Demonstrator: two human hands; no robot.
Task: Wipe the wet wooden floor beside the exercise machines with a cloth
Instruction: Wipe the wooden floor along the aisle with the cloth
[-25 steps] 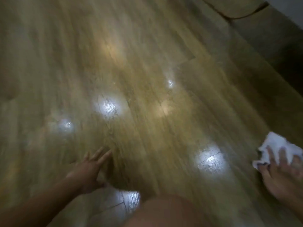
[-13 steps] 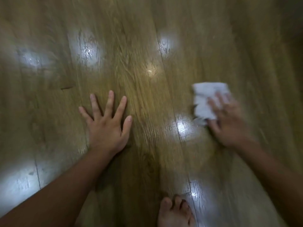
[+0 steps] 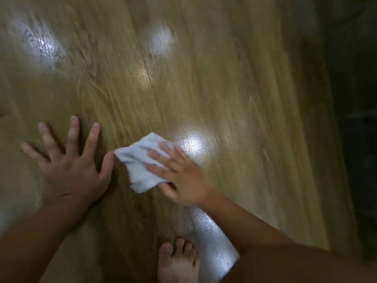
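— Wooden floor (image 3: 224,88), glossy with light patches: where's the white cloth (image 3: 138,166)?
— Flat on the boards under the right hand (image 3: 183,180), whose straight fingers press it.
— And the left hand (image 3: 69,170)?
— Splayed flat on the floor, thumb touching the cloth's corner.

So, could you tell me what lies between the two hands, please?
Head view: the white cloth, pressed down by the right hand, its corner reaching the thumb of the left hand.

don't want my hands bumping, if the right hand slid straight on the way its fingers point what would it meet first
Probably the left hand: the right hand points toward it across the cloth, whose leading corner lies at the left thumb tip. Blur hides whether they touch.
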